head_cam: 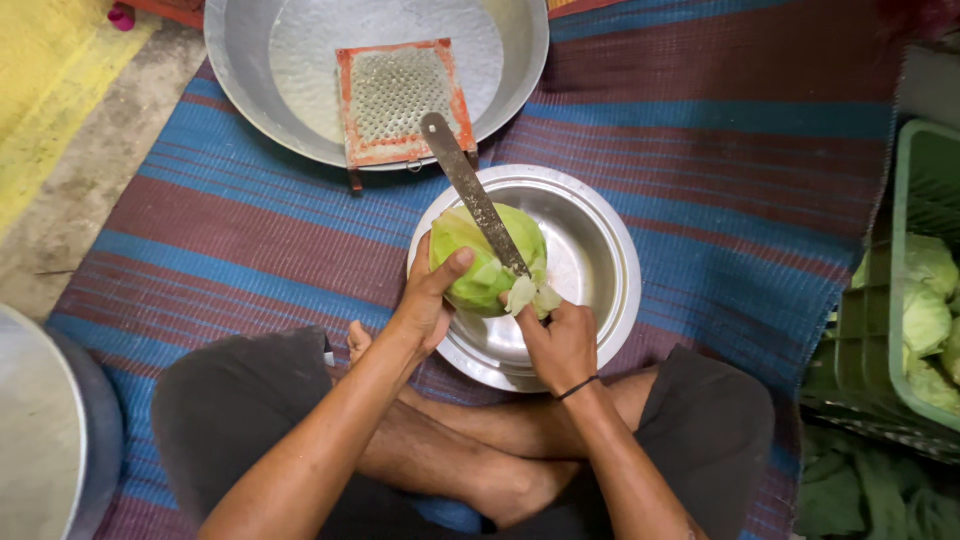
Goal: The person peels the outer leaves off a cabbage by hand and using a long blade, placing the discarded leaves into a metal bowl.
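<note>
A pale green cabbage is held over a steel bowl in front of my crossed legs. My left hand grips the cabbage on its left side, thumb pressed on top. My right hand is closed on the handle of a long knife. The blade lies across the top of the cabbage and points away from me. Cut pale leaf pieces hang at the cabbage's near right side, just above my right hand.
A big metal basin at the top holds an orange-framed flat grater. A green crate with more cabbages stands at the right, loose green leaves below it. A metal vessel sits at the lower left. A striped mat covers the floor.
</note>
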